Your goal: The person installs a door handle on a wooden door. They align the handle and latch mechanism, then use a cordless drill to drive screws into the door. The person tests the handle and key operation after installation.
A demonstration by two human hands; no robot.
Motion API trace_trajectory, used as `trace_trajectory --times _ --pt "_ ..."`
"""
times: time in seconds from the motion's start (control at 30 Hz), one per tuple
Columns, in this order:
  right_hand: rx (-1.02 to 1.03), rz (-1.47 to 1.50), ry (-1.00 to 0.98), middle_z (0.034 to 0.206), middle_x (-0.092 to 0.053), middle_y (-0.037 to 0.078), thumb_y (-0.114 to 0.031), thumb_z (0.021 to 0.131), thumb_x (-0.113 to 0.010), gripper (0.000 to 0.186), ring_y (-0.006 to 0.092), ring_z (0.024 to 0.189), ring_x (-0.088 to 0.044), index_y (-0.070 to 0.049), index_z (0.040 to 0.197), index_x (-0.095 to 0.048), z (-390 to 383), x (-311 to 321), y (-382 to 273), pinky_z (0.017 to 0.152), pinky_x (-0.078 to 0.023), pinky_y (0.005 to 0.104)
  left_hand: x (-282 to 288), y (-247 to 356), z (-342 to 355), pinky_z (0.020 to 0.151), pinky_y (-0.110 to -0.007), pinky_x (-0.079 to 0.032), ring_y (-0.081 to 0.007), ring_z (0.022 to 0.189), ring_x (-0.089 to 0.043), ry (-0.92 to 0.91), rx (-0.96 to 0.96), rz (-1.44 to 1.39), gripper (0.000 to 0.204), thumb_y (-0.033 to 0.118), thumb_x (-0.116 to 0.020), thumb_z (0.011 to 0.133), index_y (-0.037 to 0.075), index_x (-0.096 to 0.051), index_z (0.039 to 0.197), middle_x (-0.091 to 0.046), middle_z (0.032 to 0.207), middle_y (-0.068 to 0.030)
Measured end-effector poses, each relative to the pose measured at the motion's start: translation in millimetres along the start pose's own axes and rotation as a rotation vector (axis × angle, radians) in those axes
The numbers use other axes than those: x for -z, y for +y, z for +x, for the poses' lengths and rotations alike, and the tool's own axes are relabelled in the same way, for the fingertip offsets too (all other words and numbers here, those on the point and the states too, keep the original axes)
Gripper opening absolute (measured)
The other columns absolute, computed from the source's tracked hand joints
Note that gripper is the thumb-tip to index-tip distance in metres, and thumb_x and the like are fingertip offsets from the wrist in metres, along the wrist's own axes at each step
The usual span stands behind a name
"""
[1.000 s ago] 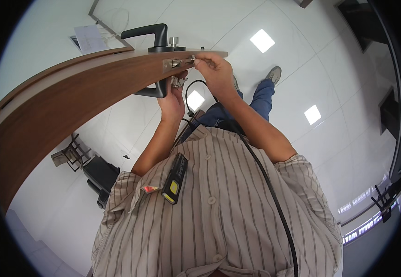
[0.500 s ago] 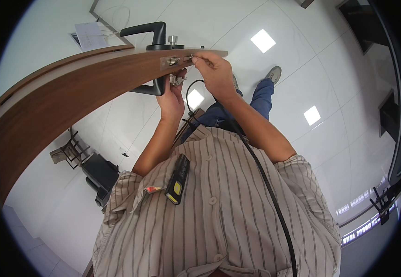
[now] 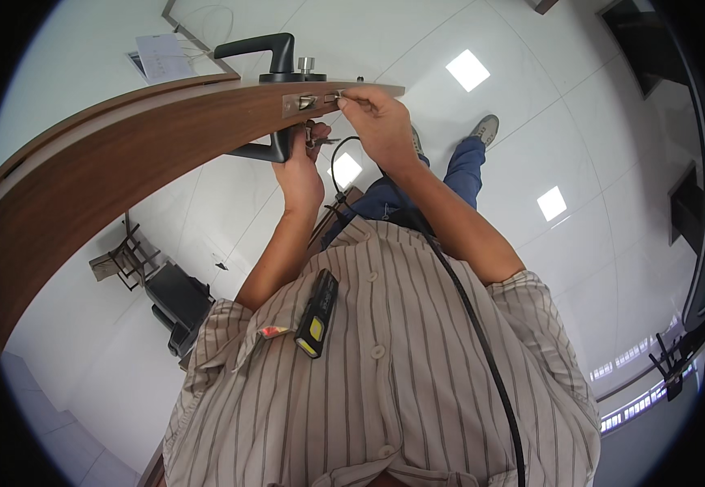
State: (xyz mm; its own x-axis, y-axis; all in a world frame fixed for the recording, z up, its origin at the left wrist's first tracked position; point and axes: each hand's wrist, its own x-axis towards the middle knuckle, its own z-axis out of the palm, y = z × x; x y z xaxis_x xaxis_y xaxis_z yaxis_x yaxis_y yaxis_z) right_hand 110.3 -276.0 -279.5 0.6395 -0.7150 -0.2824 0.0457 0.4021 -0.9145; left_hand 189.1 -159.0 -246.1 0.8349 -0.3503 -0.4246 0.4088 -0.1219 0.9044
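Observation:
A brown wooden door (image 3: 166, 126) stands edge-up before me, with black lever handles (image 3: 273, 50) on its two sides. Set in its narrow edge is a metal lock plate with a latch (image 3: 307, 102). My right hand (image 3: 383, 134) pinches thumb and forefinger at the plate's right end, over a small metal part that the fingertips mostly cover. Under the door edge, beside the lower handle (image 3: 267, 152), my left hand (image 3: 299, 178) is closed round a small bunch of keys (image 3: 315, 140). The door hides some of its fingers.
A silver knob (image 3: 306, 65) sits beside the far handle. A black cable (image 3: 482, 325) runs down my striped shirt, where a black work light (image 3: 316, 315) is clipped. A black chair (image 3: 178, 300) stands at left on the white tiled floor. Papers (image 3: 161, 57) lie beyond the door.
The keys in my left hand have turned, and one now points out to the right. My right hand keeps its pinch at the door edge, nearly unmoved.

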Motion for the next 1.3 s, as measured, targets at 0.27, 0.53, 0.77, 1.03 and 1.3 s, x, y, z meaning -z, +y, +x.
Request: trace_trajectory --times 0.27,0.53,0.77,1.03,1.3 --pt "0.162 -0.071 0.04 0.097 -0.073 0.011 -0.012 0.094 -0.069 0.019 0.0149 0.09 -0.068 0.004 0.104 -0.071 4.5 1.7 3.1 0.081 -0.054 0.0273 2.6 -4.9 5.5 0.098 -0.039 -0.052 -0.0224 0.109 -0.064 -0.107 -0.023 -0.119 0.026 0.012 -0.048 0.105 0.004 -0.052 0.129 -0.063 0.117 -0.0102" --pt "0.216 -0.16 0.055 0.098 -0.07 0.016 -0.013 0.089 -0.07 0.018 0.0247 0.087 -0.07 0.003 0.098 -0.073 6.1 4.1 1.1 0.073 -0.059 0.033 -2.6 -2.2 4.4 0.1 -0.043 -0.051 -0.0249 0.117 -0.061 -0.111 0.01 -0.138 0.032 0.014 -0.048 0.106 0.004 -0.048 0.137 -0.059 0.128 -0.0117" --pt "0.174 -0.189 0.009 0.097 -0.074 0.012 -0.017 0.094 -0.069 0.024 0.0182 0.095 -0.069 0.004 0.104 -0.071 7.2 5.6 1.6 0.086 -0.053 0.0297 -3.7 -1.1 3.8 0.099 -0.044 -0.052 -0.0256 0.118 -0.06 -0.07 0.023 -0.09 0.034 0.015 -0.049 0.106 0.004 -0.047 0.138 -0.059 0.128 -0.0112" --pt "-0.002 -0.219 -0.058 0.075 -0.068 0.013 -0.018 0.094 -0.064 0.02 0.0226 0.068 -0.064 0.002 0.092 -0.065 8.3 7.5 -8.0 0.063 -0.049 0.0391 2.8 -6.8 6.6 0.095 -0.04 -0.056 -0.0237 0.107 -0.064 -0.068 -0.008 -0.066 0.027 0.013 -0.05 0.106 0.003 -0.052 0.13 -0.061 0.116 -0.0106" --pt "0.091 -0.483 -0.127 0.078 -0.065 0.024 -0.026 0.102 -0.046 0.034 0.0442 0.075 -0.063 0.003 0.091 -0.058 14.7 1.2 -13.6 0.068 -0.048 0.0507 0.2 -6.0 5.5 0.087 -0.034 -0.058 -0.0219 0.096 -0.068 -0.053 0.025 -0.14 0.02 0.012 -0.051 0.105 0.001 -0.055 0.122 -0.063 0.108 -0.0105"
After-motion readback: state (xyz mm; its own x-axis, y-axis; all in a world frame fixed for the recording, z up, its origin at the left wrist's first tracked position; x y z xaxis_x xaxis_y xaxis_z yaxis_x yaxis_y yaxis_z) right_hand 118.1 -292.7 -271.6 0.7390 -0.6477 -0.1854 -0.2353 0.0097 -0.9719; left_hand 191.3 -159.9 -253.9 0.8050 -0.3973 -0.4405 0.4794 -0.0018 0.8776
